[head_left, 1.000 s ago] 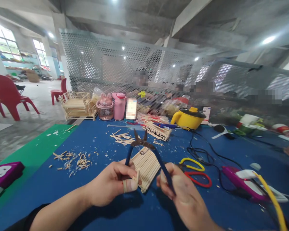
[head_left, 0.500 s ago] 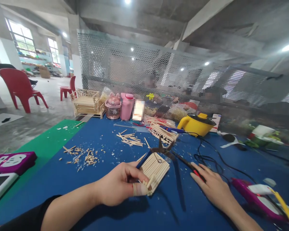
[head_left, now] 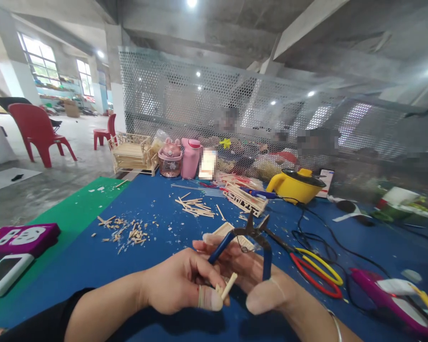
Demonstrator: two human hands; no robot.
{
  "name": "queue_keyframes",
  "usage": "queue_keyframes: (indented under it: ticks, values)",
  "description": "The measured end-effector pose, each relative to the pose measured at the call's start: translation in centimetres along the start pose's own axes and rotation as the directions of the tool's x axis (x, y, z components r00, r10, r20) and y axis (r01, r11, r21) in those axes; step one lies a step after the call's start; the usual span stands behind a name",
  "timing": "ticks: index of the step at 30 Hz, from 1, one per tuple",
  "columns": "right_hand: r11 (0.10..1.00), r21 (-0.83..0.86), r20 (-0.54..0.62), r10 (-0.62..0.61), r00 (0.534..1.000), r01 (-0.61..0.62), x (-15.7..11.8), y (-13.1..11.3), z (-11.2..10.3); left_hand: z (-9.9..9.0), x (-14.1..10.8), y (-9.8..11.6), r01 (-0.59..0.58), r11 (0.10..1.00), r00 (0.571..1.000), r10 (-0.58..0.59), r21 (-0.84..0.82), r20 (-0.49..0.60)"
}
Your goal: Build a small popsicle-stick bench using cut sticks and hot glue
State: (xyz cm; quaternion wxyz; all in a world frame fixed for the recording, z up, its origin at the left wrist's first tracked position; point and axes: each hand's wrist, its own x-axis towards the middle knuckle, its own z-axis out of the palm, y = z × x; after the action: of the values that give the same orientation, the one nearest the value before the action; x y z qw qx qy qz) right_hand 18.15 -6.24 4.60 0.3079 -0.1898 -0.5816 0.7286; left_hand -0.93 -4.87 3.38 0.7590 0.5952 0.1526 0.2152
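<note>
My left hand (head_left: 185, 280) is closed, pinching short wooden stick pieces (head_left: 229, 286) between thumb and fingers. One handle of the blue-handled pliers (head_left: 251, 231) reaches down to its fingers. The pliers' jaws are spread and point away from me. Their other handle runs into the palm of my right hand (head_left: 267, 285), whose fingers stretch out behind the pliers, with the thumb apart. Both thumbs wear pale coverings. A panel of wooden sticks (head_left: 225, 230) lies beyond the right fingers, partly hidden. Scissors with red and yellow handles (head_left: 317, 273) lie to the right.
Cut stick bits (head_left: 137, 233) and longer sticks (head_left: 195, 207) are scattered on the blue mat. Behind them stand a small wooden bench model (head_left: 133, 154), a pink bottle (head_left: 190, 159) and a yellow pot (head_left: 297, 187). Black cables and a purple power strip (head_left: 388, 299) occupy the right.
My right hand has left the scissors and come left to the pliers, one handle now in its palm. My left hand still pinches the stick pieces. The stick panel now shows behind my right fingers.
</note>
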Motion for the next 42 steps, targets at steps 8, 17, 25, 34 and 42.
queue_keyframes:
  ticks: [8,17,25,34,42]
  values:
    - [0.966,-0.254,-0.363,-0.06,0.93,-0.036,-0.9,-4.8,-1.3,-2.7,1.0,-0.1,-0.093,0.989,0.951,0.054,-0.114,-0.305]
    - [-0.043,-0.793,-0.609,0.017,0.793,-0.608,-1.1,-5.9,-1.0,-3.2,1.8,-0.8,-0.034,0.979,0.893,-0.061,-0.201,-0.445]
    - [-0.087,-0.814,-0.579,0.038,0.814,-0.575,-0.7,-4.8,-0.1,-3.0,1.7,-0.7,-0.04,0.99,0.888,-0.028,-0.138,-0.458]
    - [-0.082,-0.834,-0.548,0.007,0.836,-0.546,-0.2,-4.7,0.5,-2.6,1.6,-0.4,-0.033,0.993,0.899,-0.02,-0.113,-0.437]
    - [-0.048,-0.84,-0.54,-0.02,0.842,-0.54,-0.1,-4.8,0.5,-2.8,1.5,-0.6,-0.027,0.999,0.905,0.008,-0.04,-0.426]
